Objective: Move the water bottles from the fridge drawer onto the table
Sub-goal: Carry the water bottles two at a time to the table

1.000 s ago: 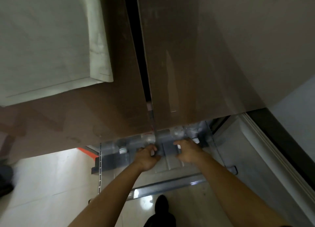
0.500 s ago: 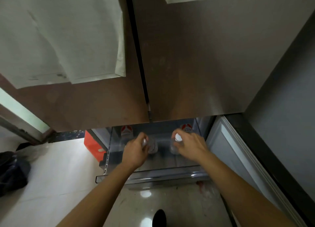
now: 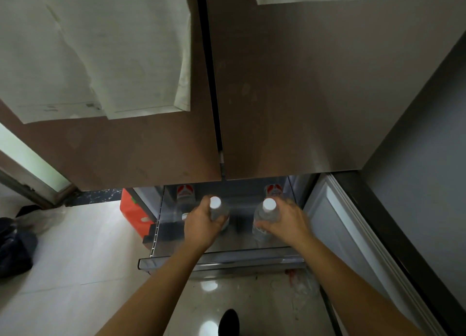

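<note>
Left hand (image 3: 201,226): fingers curled round the neck and shoulder of a clear water bottle (image 3: 220,211), just under its white cap. Firm wrap, no gap visible.
Right hand (image 3: 288,222): same grip on a second water bottle (image 3: 266,216), with the thumb on the near side and the fingers round the far side, below the white cap.
Both bottles are upright with caps up, side by side but apart, inside the outline of the open fridge drawer (image 3: 222,259). Can't tell if their bases sit on the drawer floor or are clear of it.
Two more bottles with red labels stand at the back of the drawer, one back-left (image 3: 185,192) and one back-right (image 3: 273,189). Both are partly hidden under the upper doors.
The drawer is pulled out at floor level, below the two closed brown fridge doors (image 3: 290,96). Pale sheets (image 3: 100,53) hang on the left door.
An orange box (image 3: 133,211) sits just left of the drawer. A dark bag (image 3: 15,247) lies on the tiled floor (image 3: 83,272), far left. The tip of a dark shoe (image 3: 228,322) shows between the forearms at the bottom edge.
</note>
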Demonstrator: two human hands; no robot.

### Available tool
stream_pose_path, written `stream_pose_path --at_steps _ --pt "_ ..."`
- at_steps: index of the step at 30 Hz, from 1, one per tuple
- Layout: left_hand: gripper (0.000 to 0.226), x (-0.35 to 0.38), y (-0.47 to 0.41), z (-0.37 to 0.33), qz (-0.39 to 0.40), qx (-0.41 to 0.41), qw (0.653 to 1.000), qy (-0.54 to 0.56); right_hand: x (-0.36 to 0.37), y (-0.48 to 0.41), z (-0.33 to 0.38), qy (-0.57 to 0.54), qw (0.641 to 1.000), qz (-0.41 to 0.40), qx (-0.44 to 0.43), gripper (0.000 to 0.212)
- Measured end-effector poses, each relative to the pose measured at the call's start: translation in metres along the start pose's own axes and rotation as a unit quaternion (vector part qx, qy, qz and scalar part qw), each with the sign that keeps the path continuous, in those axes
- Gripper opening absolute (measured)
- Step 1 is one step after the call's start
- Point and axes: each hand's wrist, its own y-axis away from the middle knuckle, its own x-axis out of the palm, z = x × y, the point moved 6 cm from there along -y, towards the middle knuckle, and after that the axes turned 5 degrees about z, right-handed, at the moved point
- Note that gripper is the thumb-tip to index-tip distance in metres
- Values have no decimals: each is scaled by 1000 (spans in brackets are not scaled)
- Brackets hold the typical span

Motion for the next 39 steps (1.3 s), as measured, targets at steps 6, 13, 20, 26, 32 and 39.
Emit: stream_pose_path --at_steps 6,13,20,26,32,39 --pt "78 18 -14 19 5 -41 999 14 28 -11 -15 -58 998 13 21 90" --pt "61 24 -21 21 33 2 997 67 34 -8 -18 -85 996 10 -1 68" --pt "65 -19 10 -7 -41 53 994 91 6 13 2 -100 989 -31 -107 76" --pt "78 -74 88 -31 -160 46 980 109 -9 50 58 -148 949 -85 -265 84" --pt "78 -141 197 -38 -276 19 958 70 14 92 133 -164 909 -75 -376 81" --pt "73 -228 299 12 -398 -32 916 22 61 169 232 -171 870 -14 -462 94"
